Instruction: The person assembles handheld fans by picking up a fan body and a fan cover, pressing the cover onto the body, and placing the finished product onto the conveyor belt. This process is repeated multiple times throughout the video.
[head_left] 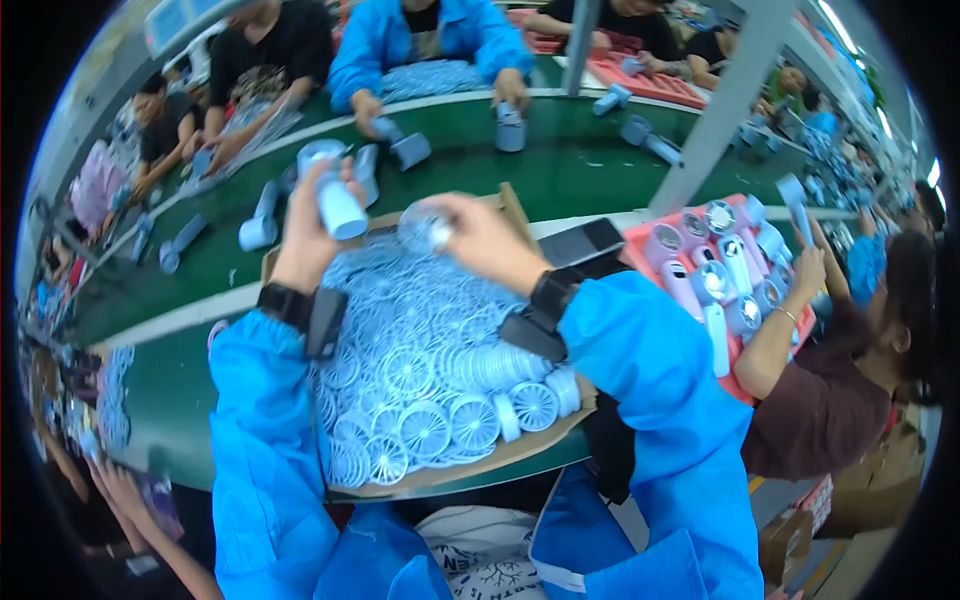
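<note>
My left hand [303, 240] is closed around a light-blue handheld fan body [341, 205], held tilted above the far left of a cardboard box. Pinched in my right hand [485, 240] is a round fan grille [421, 229], blurred by motion, a short way right of the fan body and apart from it. Below both hands, the open cardboard box [517, 212] is heaped with light-blue round grilles [410, 372]. Some of them stand on edge in a row at the near right.
Beyond the box runs a green conveyor belt [450, 172] with several blue fan bodies [258, 232]. A pink tray [640, 240] of assembled fans stands right, beside a dark phone [580, 242]. A grey post [715, 120] rises there. Co-workers sit opposite and at right.
</note>
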